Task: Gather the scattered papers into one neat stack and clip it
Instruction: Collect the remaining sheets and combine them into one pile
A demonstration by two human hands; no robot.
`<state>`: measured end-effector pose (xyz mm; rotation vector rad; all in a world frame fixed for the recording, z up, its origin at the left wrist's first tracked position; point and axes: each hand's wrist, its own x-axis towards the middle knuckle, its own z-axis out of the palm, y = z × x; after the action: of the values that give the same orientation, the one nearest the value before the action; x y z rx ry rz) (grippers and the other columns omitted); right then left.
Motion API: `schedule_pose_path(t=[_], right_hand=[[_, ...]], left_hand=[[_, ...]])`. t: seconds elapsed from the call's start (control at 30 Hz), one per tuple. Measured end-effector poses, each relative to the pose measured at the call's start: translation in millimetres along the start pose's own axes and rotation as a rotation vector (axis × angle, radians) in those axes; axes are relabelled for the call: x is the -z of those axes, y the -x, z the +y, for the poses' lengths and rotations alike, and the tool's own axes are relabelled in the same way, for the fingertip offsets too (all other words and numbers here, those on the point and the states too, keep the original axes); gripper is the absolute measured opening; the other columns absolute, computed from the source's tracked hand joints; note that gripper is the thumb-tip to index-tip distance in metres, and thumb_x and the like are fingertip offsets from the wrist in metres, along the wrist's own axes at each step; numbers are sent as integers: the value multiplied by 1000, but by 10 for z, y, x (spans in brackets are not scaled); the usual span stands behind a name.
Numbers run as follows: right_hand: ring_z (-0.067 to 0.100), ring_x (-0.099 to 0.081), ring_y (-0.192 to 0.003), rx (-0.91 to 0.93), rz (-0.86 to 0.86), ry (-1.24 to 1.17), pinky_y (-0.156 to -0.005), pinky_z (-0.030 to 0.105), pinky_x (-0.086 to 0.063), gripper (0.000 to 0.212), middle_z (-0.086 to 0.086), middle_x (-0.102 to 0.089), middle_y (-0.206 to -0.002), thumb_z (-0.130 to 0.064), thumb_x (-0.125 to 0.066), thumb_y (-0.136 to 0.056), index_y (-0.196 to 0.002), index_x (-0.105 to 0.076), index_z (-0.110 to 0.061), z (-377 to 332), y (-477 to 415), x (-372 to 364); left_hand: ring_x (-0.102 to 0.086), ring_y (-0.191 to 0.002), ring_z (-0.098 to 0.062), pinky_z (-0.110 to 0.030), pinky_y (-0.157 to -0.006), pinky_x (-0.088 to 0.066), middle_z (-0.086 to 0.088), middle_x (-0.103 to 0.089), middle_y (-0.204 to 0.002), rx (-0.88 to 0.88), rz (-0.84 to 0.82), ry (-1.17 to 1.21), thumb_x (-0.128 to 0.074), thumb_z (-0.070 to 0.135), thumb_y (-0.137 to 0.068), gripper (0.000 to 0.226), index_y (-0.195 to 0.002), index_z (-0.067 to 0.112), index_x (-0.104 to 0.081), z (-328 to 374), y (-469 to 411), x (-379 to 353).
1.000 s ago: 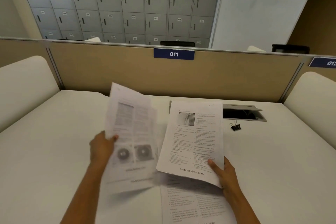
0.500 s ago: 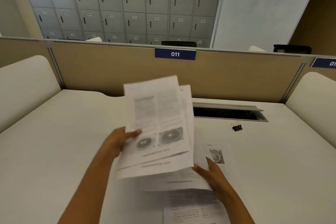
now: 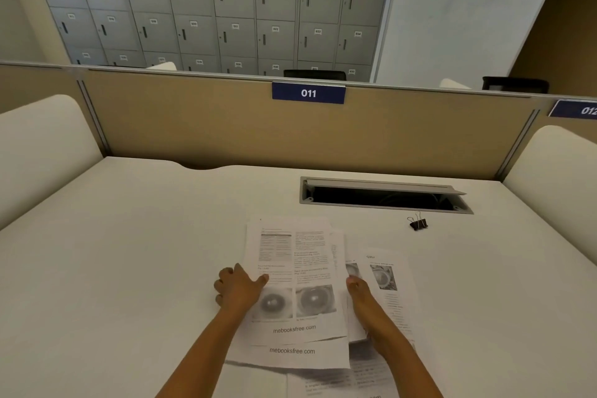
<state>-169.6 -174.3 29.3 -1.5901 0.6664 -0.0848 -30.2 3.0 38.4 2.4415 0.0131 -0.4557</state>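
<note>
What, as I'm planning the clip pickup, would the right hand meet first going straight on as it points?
The right hand would likely meet only the white printed sheets ahead, then bare white desk; the black binder clip sits off to the right.

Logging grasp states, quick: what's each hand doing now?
Left hand: pinching the paper stack at its left edge.
Right hand: open, fingers against the stack's right side.

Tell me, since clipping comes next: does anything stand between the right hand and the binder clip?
Nothing visible blocks it. The binder clip lies on bare desk beyond the right hand, further right; only a loose sheet lies flat under that path.
</note>
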Motion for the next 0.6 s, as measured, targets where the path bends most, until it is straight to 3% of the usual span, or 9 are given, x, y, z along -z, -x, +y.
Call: schedule_pose_path(t=[0.07, 0.17, 0.27, 0.33, 0.43, 0.5, 0.6], right_hand=[[24, -31, -138, 37, -37, 145, -111, 34, -27, 53, 4, -28, -152, -35, -30, -100, -148, -13, -22, -26, -20, -55], [22, -45, -128, 91, -55, 235, -105, 33, -36, 53, 1, -45, -140, -28, -41, -98, -146, -20, -24, -76, -41, -94], [14, -59, -105, 51, -57, 43, -87, 27, -49, 48, -6, -61, -118, -13, -60, -89, -133, -43, -20, -83, -48, -65], [20, -66, -94, -55, -42, -113, -76, 30, -55, 38, 6, -68, -110, -5, -64, -84, -121, -56, -11, -96, -73, -15], [25, -71, -78, -202, -86, -274, -61, 30, -58, 27, 15, -73, -96, -7, -66, -84, -111, -64, -6, -122, -53, 48], [28, -71, -83, -251, -162, -300, -65, 33, -58, 28, 16, -74, -97, -10, -69, -81, -109, -65, -8, -128, -22, 60], [31, -70, -92, -198, -195, -267, -74, 39, -59, 35, 14, -73, -102, -5, -70, -79, -112, -62, -13, -145, 6, 18]], left_hand=[[-22, -137, -34, -43, -109, -26, -15, -21, -149, -30, -65, -55, -44, 47, -90, 69, -142, 5, -26, -24, 14, -24], [-33, -134, -33, -43, -111, -30, -16, -33, -147, -65, -99, 5, -38, 46, -93, 65, -142, 4, -29, -88, -65, -6], [-43, -127, -33, -41, -107, -37, -16, -42, -141, -9, -74, 247, -46, 38, -92, 59, -137, 2, -37, -115, -63, 86], [-47, -123, -33, -40, -103, -38, -18, -44, -139, 47, -95, 323, -50, 34, -92, 56, -134, -1, -40, -122, -64, 147], [-62, -83, -26, -34, -78, -50, -18, -64, -111, 64, -217, 365, -54, 34, -90, 36, -102, 0, -58, -150, -60, 271], [-65, -78, -26, -34, -72, -52, -15, -69, -99, 91, -382, 428, -59, 29, -87, 34, -102, -2, -61, -142, -48, 344], [-66, -95, -32, -42, -80, -54, -15, -68, -108, -11, -585, 607, -62, 12, -84, 31, -114, 8, -58, -136, -9, 349]])
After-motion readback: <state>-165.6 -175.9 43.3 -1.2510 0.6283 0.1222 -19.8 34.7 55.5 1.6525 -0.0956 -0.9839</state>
